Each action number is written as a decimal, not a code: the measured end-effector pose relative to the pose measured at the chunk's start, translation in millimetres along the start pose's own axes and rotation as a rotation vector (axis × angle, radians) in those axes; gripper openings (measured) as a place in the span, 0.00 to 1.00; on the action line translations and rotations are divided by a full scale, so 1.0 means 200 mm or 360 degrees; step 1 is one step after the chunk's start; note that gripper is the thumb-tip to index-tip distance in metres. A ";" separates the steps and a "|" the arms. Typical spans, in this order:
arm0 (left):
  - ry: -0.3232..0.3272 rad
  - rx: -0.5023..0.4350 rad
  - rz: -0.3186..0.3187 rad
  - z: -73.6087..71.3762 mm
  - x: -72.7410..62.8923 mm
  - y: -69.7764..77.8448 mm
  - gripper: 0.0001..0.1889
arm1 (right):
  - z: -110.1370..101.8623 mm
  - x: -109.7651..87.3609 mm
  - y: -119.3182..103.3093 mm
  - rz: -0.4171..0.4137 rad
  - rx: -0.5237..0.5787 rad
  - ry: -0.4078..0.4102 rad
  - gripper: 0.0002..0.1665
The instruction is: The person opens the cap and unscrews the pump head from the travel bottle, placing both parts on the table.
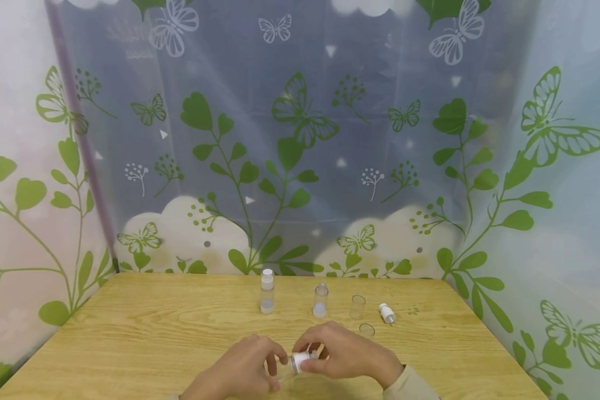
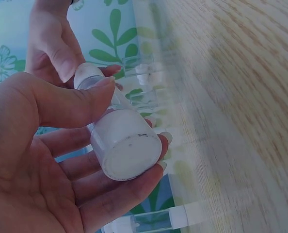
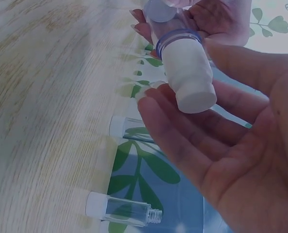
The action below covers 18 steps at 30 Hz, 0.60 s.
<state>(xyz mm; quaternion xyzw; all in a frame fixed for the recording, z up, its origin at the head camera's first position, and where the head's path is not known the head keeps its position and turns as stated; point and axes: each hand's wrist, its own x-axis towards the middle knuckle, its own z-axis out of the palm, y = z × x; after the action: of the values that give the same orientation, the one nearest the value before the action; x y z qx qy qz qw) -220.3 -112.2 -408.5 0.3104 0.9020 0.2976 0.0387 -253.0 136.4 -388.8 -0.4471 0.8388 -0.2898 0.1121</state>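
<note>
Both hands are on one small clear bottle (image 2: pixel 119 101) with a white base and a white pump top (image 3: pixel 187 70). My left hand (image 1: pixel 250 366) holds the bottle's body, thumb on its side and fingers curled beneath, as the left wrist view shows. At the other end, my right hand (image 1: pixel 347 353) grips the white pump top between thumb and fingers. The bottle lies tilted on its side, low over the wooden table (image 1: pixel 145 328), its top pointing to the right. In the head view the fingers hide part of it.
Beyond the hands stand a bottle with a white top (image 1: pixel 267 291) and a bottle with a bare neck (image 1: pixel 320 303). To their right are a clear cap (image 1: pixel 358 308), a second clear cap (image 1: pixel 367 330) and a loose white pump top (image 1: pixel 387 314). A patterned curtain (image 1: pixel 300 166) hangs behind the table.
</note>
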 end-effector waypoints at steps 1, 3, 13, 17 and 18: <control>-0.0002 -0.0001 -0.0001 0.00 0.00 0.00 0.18 | 0.00 0.00 0.00 -0.0017 0.0004 -0.0007 0.14; -0.0004 -0.0005 0.0002 0.00 0.00 0.00 0.18 | 0.00 0.00 0.01 -0.0057 0.0019 -0.0024 0.17; -0.0016 -0.0006 0.0002 0.00 0.01 0.00 0.17 | 0.00 0.00 0.01 -0.0072 0.0063 -0.0044 0.16; -0.0022 0.0003 -0.0004 0.00 0.01 0.00 0.17 | 0.00 0.01 0.00 -0.0081 0.0039 -0.0037 0.14; -0.0022 0.0010 -0.0004 0.00 0.01 0.00 0.17 | 0.00 0.01 0.00 -0.0083 0.0030 -0.0033 0.14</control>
<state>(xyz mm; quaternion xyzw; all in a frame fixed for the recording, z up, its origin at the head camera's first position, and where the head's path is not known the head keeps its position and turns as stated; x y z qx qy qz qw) -221.0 -111.1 -408.8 0.3115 0.9030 0.2925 0.0441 -253.8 135.5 -389.7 -0.4709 0.8228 -0.2958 0.1174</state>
